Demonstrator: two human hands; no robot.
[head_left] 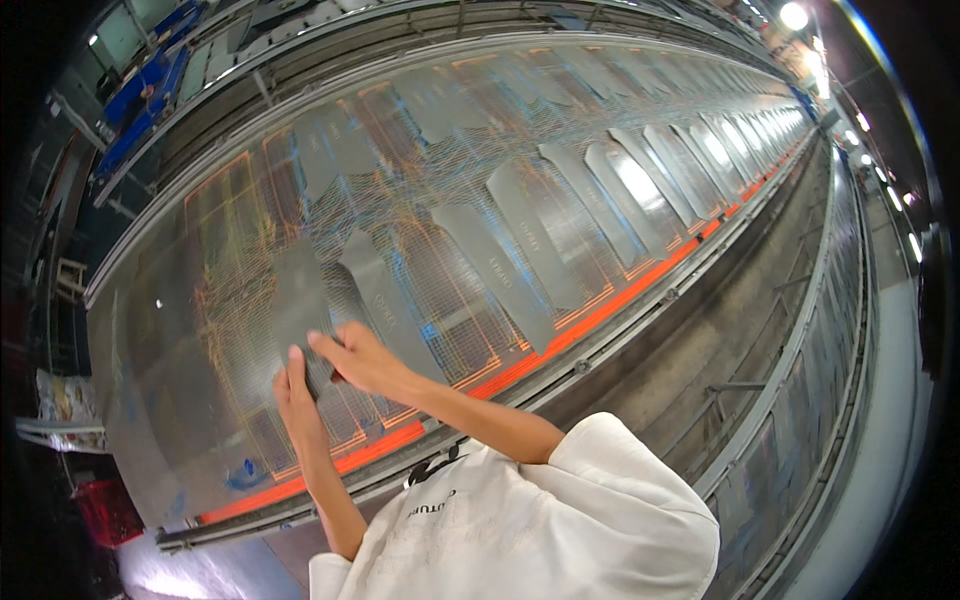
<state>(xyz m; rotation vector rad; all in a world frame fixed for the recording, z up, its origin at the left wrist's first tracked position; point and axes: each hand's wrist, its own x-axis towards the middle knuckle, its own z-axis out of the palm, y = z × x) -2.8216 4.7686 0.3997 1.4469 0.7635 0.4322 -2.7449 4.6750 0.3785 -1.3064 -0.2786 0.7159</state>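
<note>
A matt grey, long and tapering sheet-like panel (pixel 301 290) lies just ahead of the fingers, its near end partly covered by them. Its outline melts into the desk's similar grey, so its left edge is hard to trace; whether it is cloth or film cannot be told. The left hand (pixel 297 396) reaches up to that near end with its thumb and first finger raised, while the right hand (pixel 366 360) comes in from the right, forefinger stretched out and the other fingers curled under. Both sets of fingers look only slightly parted, almost meeting; whether they pinch the panel or merely touch it cannot be made out, as the fingertips blur and a dark patch lies beneath the right ones.

Just right of the fingers lies a second smooth grey panel (pixel 383 305) with small pale print, its lower part hidden by the right forearm. Beyond, similar panels run into glare, too small to count. The long grey desk (pixel 140 400) under the fingers is shiny, criss-crossed with fine yellow, orange and blue lines. Nearer the body than the fingers, a flat bright-orange strip (pixel 375 453) follows its edge, interrupted by the forearms. A white, loose fabric shirt (pixel 590 520) fills the space below, cut off by the frame.
</note>
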